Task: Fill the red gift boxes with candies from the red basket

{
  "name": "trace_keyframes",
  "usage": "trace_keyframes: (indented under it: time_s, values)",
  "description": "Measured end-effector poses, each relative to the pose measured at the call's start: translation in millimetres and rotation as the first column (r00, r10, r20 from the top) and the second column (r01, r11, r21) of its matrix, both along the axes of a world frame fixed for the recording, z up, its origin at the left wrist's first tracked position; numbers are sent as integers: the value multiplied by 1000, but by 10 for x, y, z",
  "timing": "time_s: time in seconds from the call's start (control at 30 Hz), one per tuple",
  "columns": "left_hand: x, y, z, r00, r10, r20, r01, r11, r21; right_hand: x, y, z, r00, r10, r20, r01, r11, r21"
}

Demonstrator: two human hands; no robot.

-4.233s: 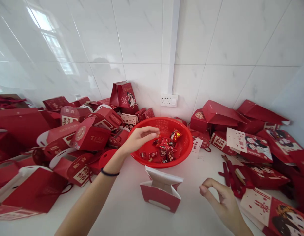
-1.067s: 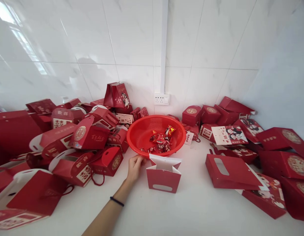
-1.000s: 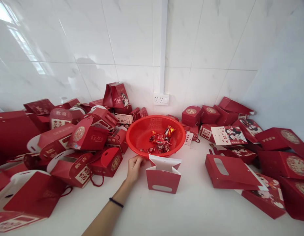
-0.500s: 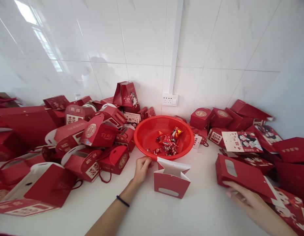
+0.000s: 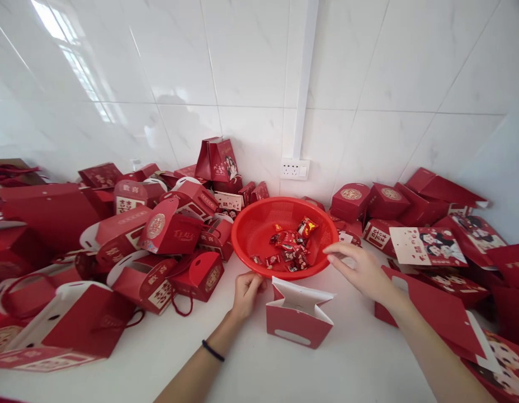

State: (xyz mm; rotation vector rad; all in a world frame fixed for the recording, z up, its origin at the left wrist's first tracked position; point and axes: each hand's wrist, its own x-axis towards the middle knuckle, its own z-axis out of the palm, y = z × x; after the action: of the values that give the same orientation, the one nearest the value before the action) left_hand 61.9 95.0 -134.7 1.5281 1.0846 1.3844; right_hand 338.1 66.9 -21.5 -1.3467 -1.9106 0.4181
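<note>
A red plastic basket point(image 5: 251, 229) with perforated sides holds several wrapped candies point(image 5: 291, 246) in red and gold wrappers. My left hand point(image 5: 248, 292) is closed, fingers curled in by the basket's near rim; whether they grip anything is hidden. Just right of it stands a red paper gift box point(image 5: 298, 327), upright with its white-lined top unfolded. My right hand point(image 5: 360, 271) hovers at the basket's right rim, fingers stretched out and thumb apart, holding nothing visible. Under my right forearm a closed red box point(image 5: 435, 313) lies on its side.
Red gift boxes point(image 5: 171, 229) with cord handles are heaped on the left. More red boxes point(image 5: 423, 201) and a printed card-like panel point(image 5: 427, 246) lie piled on the right. Behind the white table point(image 5: 355, 364), a tiled wall carries a socket point(image 5: 295, 169).
My right hand has left the closed red box on the right and moved left and up to the basket's rim. My left hand stays by the near rim. The view has shifted slightly.
</note>
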Motion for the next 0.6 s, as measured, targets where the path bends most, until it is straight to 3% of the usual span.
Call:
trace_keyframes:
  time_s: [0.17,0.33,0.4,0.5,0.6]
  values:
    - [19,-31,-55,999,-44,-11,45,998,46,-246,522,75,994,94,-60,-93,995,20]
    - [-44,-97,-31,998,39,-41,-31,985,170,-372,928,-53,985,117,-129,-117,993,6]
    - [-95,-125,80,995,83,-54,-67,964,258,-369,1034,-133,981,122,-150,-125,992,-10]
    - [-163,-114,382,990,135,-47,-105,913,395,-320,1121,-225,974,127,-185,-139,989,-50]
    - [-173,24,779,989,67,-130,-6,908,420,-265,1143,-254,963,135,-231,-158,984,-83]
